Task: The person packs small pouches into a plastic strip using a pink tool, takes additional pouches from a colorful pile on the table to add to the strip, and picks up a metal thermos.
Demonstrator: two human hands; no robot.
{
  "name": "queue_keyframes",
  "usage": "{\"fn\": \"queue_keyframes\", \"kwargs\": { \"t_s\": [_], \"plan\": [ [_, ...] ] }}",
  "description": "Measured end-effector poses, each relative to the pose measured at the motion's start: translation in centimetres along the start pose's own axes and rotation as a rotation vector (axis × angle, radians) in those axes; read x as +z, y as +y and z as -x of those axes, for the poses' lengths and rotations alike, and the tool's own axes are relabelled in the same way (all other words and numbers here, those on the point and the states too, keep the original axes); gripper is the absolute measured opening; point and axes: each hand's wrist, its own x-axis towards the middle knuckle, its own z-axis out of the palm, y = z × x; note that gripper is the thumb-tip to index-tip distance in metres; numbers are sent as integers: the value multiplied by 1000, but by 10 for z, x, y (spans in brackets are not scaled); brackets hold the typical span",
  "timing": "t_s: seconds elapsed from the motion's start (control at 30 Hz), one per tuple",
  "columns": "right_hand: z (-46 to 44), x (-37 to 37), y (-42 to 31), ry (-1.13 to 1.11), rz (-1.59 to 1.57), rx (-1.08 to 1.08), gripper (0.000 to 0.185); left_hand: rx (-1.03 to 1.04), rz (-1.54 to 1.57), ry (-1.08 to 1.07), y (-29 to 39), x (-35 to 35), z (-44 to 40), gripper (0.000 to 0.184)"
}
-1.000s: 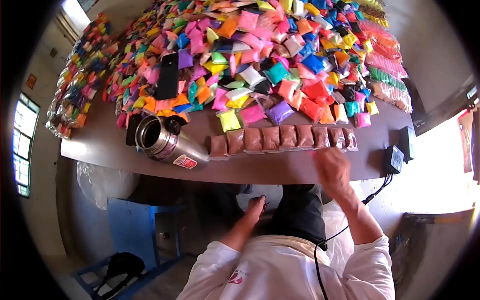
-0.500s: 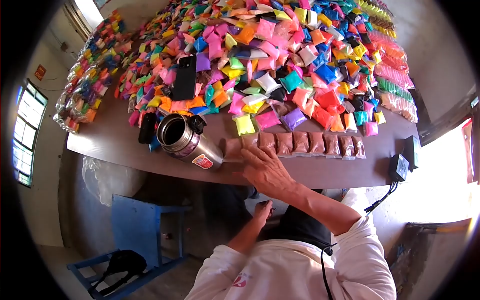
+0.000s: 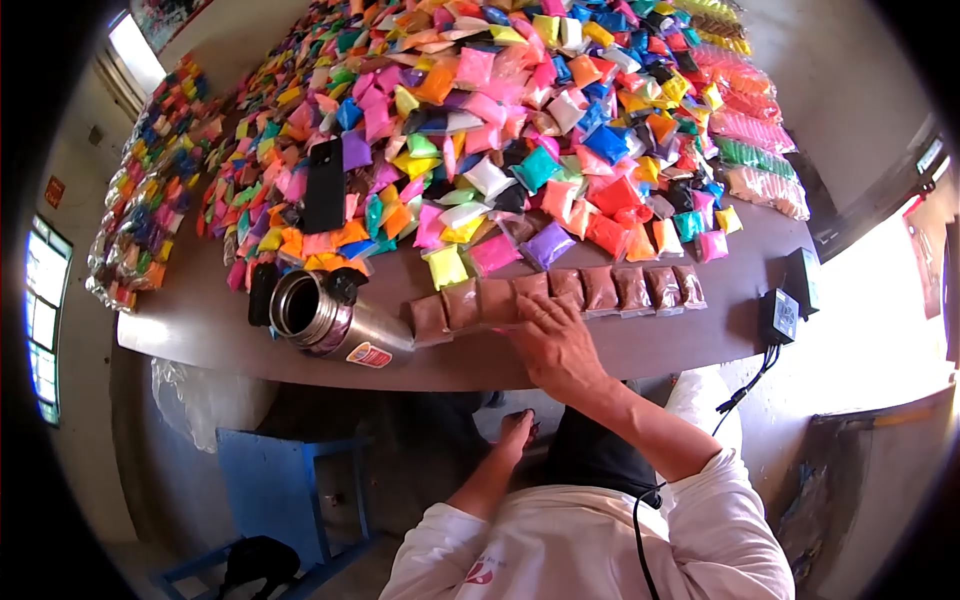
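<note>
Small clear packets with brown contents (image 3: 599, 289) lie in a slightly curved row near the table's front edge. My right hand (image 3: 556, 345) rests over the middle of this row, fingers stretched out and fingertips touching one packet. It partly covers the packets beneath it and grips nothing that I can see. Below the table edge, by my lap, my left hand (image 3: 517, 430) is closed. Something dark shows at its fingers, too small to name. An open steel flask (image 3: 345, 325) leans at the row's left end.
A large heap of colourful packets (image 3: 480, 120) covers the back of the table (image 3: 220, 330), with a black phone (image 3: 324, 187) on it. Bundled packets (image 3: 765, 190) line the right. Black power adapters (image 3: 778, 317) sit at the right edge. A blue chair (image 3: 270, 490) stands lower left.
My right hand has moved right along the row, from its left end to the middle, uncovering packets at the left. The camera view has shifted. My left hand stays low and closed.
</note>
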Motion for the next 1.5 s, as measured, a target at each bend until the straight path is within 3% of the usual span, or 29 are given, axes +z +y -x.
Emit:
{"fn": "queue_keyframes", "kwargs": {
  "t_s": [0.17,0.27,0.63,0.77,0.9,0.93,1.17,1.3,1.5],
  "plan": [
    [0,-13,-2,122,-69,15,15,-65,34,4,-5,-3,-8,31],
    [11,-32,3,206,113,162,15,-64,-3,57,-1,-3,-3,29],
    [27,-40,19,182,111,281,13,-60,41,-12,10,1,14,21],
    [42,-60,41,289,234,319,12,-49,69,-4,5,-3,9,21],
    [57,-63,61,414,366,453,9,-30,67,-56,-1,-5,-2,23],
    [59,-65,62,333,296,509,9,-15,65,-60,1,-4,2,24],
    [49,-59,54,339,222,481,10,-112,139,25,33,9,39,24],
    [50,-69,70,448,161,448,9,-26,133,-65,10,-9,12,23],
    [79,-90,102,482,301,689,17,12,-66,36,21,0,26,30]
  ]
}}
